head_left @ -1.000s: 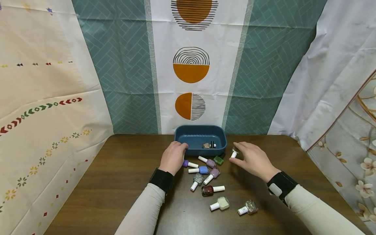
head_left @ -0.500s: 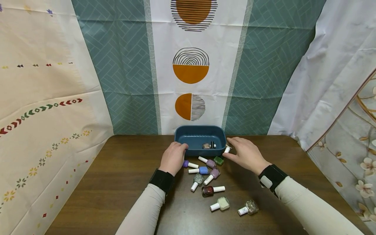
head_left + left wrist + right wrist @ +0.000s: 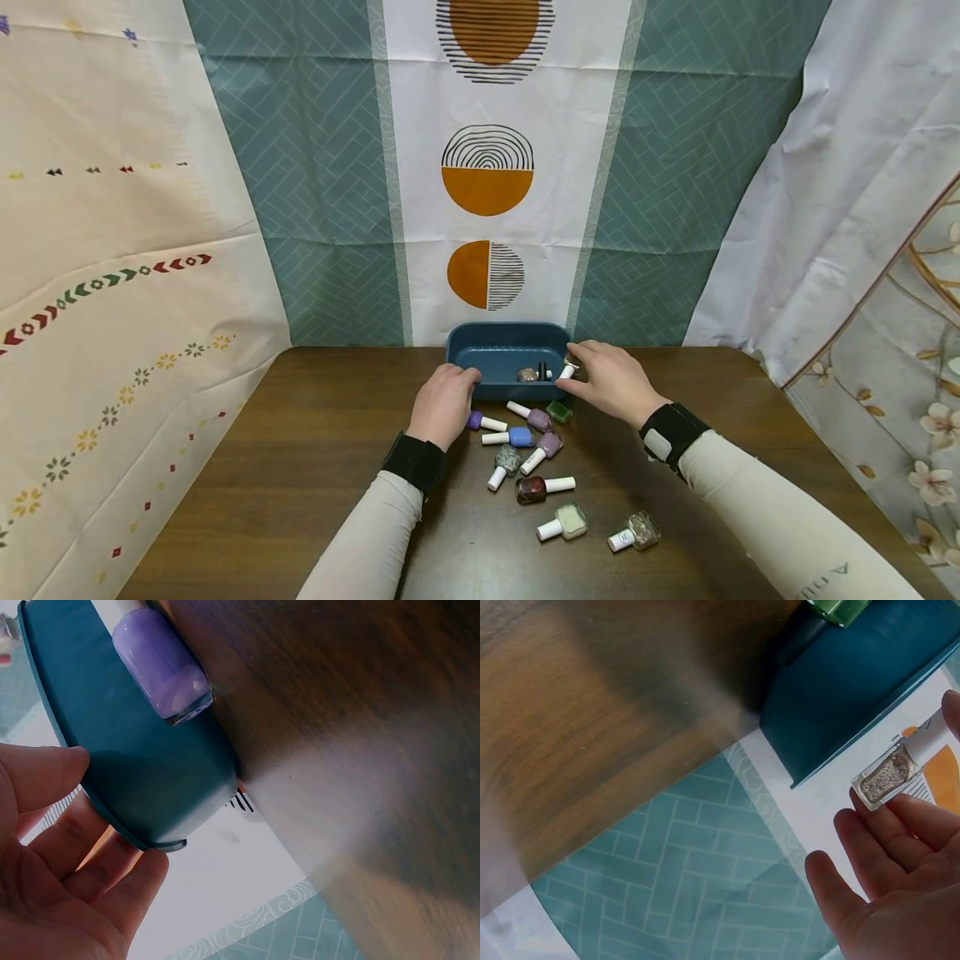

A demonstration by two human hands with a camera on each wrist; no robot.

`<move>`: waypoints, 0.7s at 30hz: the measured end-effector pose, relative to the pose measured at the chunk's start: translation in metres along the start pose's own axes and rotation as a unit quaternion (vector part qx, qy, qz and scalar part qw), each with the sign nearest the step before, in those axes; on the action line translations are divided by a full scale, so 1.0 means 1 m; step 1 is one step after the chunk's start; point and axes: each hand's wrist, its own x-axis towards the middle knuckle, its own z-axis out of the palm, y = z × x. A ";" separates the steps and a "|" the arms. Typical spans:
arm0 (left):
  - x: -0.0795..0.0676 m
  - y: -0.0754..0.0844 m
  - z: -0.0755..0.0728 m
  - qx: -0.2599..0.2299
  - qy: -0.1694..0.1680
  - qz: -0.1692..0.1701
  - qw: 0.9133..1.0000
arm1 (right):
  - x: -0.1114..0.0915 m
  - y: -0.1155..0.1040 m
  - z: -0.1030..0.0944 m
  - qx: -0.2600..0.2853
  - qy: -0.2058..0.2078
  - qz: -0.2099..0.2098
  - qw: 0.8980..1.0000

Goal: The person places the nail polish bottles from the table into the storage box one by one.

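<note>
At the right end of a dark blue bin [image 3: 495, 391], my right hand [image 3: 611, 382] pinches a glitter nail polish bottle [image 3: 887, 777] with a white cap. In the right wrist view the thumb is at the cap and the fingertips are by the glass, above the bin's rim. My left hand [image 3: 444, 405] grips the bin's front left corner, thumb on one side of the rim and fingers on the other. Inside the bin lie a glitter bottle [image 3: 527, 375] and a black-capped bottle [image 3: 543, 372]. A purple nail polish [image 3: 161, 664] lies in front, close to the left hand.
Several nail polish bottles lie on the wooden table [image 3: 315, 467] before the bin: green [image 3: 558, 411], blue [image 3: 521, 437], mauve [image 3: 550, 444], grey speckled [image 3: 507, 459], dark red [image 3: 531, 490], pale [image 3: 572, 521] and glitter [image 3: 643, 529]. A patterned curtain [image 3: 487, 317] hangs behind.
My right hand has moved left with the glitter nail polish, from beside the bin to over its right end. The left hand has stayed on the bin's corner.
</note>
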 end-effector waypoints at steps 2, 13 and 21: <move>0.000 0.000 0.000 0.002 0.003 0.001 1.000 | 0.003 -0.001 0.002 0.001 -0.002 0.000 1.000; -0.001 0.000 0.002 0.005 0.015 0.008 1.000 | 0.017 -0.003 0.010 0.007 -0.019 0.013 1.000; -0.002 0.000 0.001 0.003 0.010 0.003 1.000 | 0.027 -0.002 0.018 -0.005 -0.021 0.016 1.000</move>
